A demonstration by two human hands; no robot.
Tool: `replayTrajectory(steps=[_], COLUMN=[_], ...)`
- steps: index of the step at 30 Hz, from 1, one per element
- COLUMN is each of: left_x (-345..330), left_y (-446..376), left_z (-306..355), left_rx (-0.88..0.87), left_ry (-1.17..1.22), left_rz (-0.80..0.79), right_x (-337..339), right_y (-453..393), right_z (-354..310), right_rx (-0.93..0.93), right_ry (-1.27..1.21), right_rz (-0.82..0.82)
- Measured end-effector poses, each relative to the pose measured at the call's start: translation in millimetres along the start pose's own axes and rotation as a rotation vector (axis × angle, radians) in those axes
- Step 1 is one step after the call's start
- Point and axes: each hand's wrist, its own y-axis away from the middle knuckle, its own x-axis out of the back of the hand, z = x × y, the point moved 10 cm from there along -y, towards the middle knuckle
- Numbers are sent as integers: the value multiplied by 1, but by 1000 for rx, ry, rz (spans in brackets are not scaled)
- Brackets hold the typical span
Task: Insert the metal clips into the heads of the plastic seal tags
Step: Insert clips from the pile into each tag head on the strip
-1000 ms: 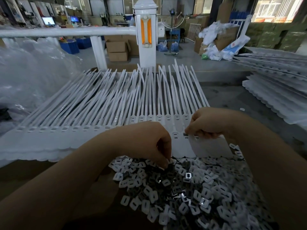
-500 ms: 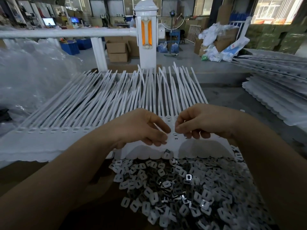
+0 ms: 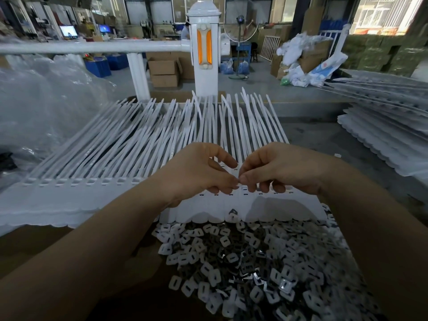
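Where the two hands meet above the row of tag heads, the left hand (image 3: 203, 172) and the right hand (image 3: 275, 170) touch at their fingertips, both with fingers curled in a pinch. Something small sits between those tips, too hidden to name; whether either hand grips a clip there cannot be told.

Just beneath them lies the sheet of white plastic seal tags (image 3: 129, 144), heads joined side by side in a band nearest the person, each head showing a small slot, the long tails fanning away toward a white post (image 3: 203, 52) with an orange reflector. The right hand's lower fingers rest near or on the heads; contact cannot be confirmed.

Nearer the person, below the sheet's scalloped edge, spreads a heap of metal clips (image 3: 254, 262), mixed bright and dark, on a brown surface. One loose clip (image 3: 232, 212) lies on the white band itself.

Farther out, a stack of more tag sheets (image 3: 382, 126) sits at right, crumpled clear plastic wrap (image 3: 41, 107) at left, cardboard boxes (image 3: 164, 70) behind the post, and lit monitors (image 3: 69, 31) at far left. No brand, label or writing is legible anywhere.
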Motion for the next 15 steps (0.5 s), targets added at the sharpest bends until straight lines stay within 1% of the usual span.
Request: replayTrajectory(steps=[3, 6, 9, 11, 15], left_x=[0, -8, -32, -42, -47], left_y=[-2, -2, -1, -1, 1], left_z=[1, 5, 6, 4, 2], left_rx=[-47, -163, -266, -301, -341], left_ry=[-70, -361, -619, -700, -801], left_rz=[44, 66, -38, -94, -111], right_x=[8, 25, 32, 32, 27], right_y=[-1, 0, 2, 2, -1], right_z=[4, 17, 32, 36, 39], right_rx=[-29, -111, -198, -226, -239], right_ry=[2, 72, 162, 177, 164], right_rz=[57, 150, 161, 158, 131])
